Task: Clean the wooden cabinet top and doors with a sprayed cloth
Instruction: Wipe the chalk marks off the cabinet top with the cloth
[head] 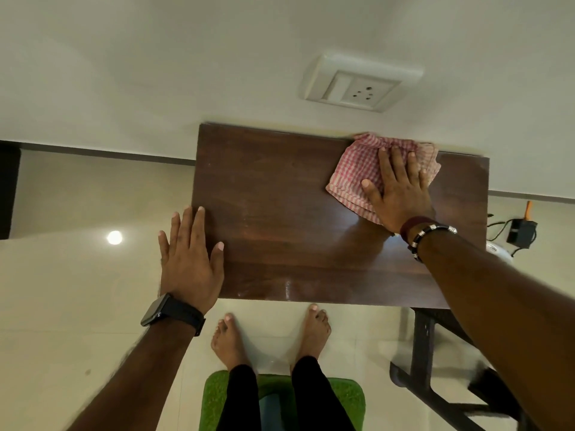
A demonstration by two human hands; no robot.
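Pink checked cloth [357,169] sitting flat on the far right corner of the dark wooden cabinet top [280,213], right up against the wall [155,73]. Pinned there by the right hand [399,191], fingers straight and slightly spread. Left hand [189,259] hanging over the near left edge, fingers straight, holding nothing. Mid-wipe on the top, by the look of it. Probably next: dragging across the rest, then doors, not visible here.
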